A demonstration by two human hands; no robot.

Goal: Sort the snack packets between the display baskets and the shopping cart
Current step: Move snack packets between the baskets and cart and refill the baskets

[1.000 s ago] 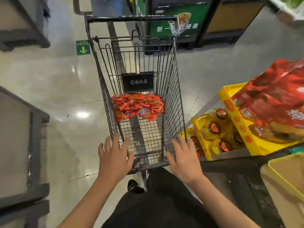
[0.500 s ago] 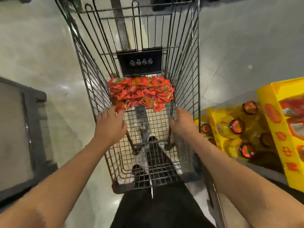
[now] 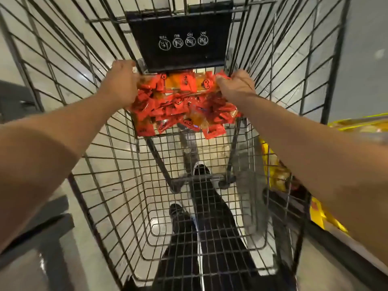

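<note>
black shelving edges my far left, low and out of focus beside the shopping cart. moving in, the left hand is deep inside the cart with its fingers curled round the left end of the snack packets, a clear bag stuffed with small red and orange sachets. from here the grip reads as firm, though the fingertips are hidden under the plastic. the bag lies at the far end of the wire floor, just below the black warning plate on the cart's end wall. whether it is lifted off the mesh or lying on it i cannot tell.

past the bag's middle, the right hand is curled onto the right end in the same way, so both hands hold the one bag between them.

at the far right, outside the wire, a yellow display basket shows only as a blurred strip with packaged goods in it.

my read on progress: this bag is the only one i see in the cart, and it looks like a two-handed lift out toward the display. nothing in view shows it placed anywhere yet, so the sort is midway at best.
</note>
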